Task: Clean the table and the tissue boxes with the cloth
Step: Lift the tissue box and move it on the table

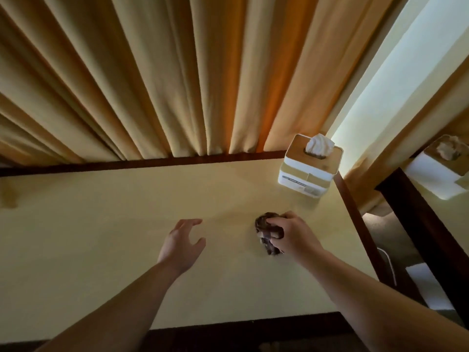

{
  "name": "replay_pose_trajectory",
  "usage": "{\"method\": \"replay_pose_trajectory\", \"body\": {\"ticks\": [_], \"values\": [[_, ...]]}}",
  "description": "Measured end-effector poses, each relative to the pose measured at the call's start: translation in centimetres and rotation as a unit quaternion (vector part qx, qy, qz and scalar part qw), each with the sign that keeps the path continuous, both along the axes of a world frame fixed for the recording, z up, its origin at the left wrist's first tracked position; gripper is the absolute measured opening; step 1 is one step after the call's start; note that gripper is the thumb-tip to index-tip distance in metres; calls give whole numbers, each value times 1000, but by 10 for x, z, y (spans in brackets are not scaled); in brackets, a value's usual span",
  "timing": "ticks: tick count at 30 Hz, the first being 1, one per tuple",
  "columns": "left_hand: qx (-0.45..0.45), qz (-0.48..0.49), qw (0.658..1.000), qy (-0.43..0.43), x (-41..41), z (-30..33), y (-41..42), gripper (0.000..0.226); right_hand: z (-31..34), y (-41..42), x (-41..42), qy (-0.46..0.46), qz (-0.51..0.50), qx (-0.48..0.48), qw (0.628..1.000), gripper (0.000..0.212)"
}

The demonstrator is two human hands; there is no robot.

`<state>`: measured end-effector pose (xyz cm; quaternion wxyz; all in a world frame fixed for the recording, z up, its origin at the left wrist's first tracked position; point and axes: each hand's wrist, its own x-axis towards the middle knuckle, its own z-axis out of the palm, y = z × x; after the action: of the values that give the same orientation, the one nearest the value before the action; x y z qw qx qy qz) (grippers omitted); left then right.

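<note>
One hand, the right hand (291,233), grips the bunched dark cloth (269,232) on the tabletop (101,224) near its right edge, the left hand (184,243) hovering spread; better to flatten the cloth and sweep broadly before reaching the tissue box (308,166) in the far right corner.

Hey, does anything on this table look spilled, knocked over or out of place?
Nothing stands out. The tissue box stands upright at the table's far right corner, and the right hand grips the dark cloth.
</note>
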<state>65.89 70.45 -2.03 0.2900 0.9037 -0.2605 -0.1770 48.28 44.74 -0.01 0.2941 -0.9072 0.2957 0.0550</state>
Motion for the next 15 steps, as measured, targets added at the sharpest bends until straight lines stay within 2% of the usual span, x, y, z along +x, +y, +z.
{"method": "replay_pose_trajectory", "body": {"ticks": [6, 15], "values": [[0, 69, 998, -2, 21, 20, 100, 52, 23, 77, 64, -54, 94, 5, 994, 51], [17, 127, 992, 11, 58, 25, 274, 56, 34, 251, 148, -63, 147, 39, 986, 56]]}}
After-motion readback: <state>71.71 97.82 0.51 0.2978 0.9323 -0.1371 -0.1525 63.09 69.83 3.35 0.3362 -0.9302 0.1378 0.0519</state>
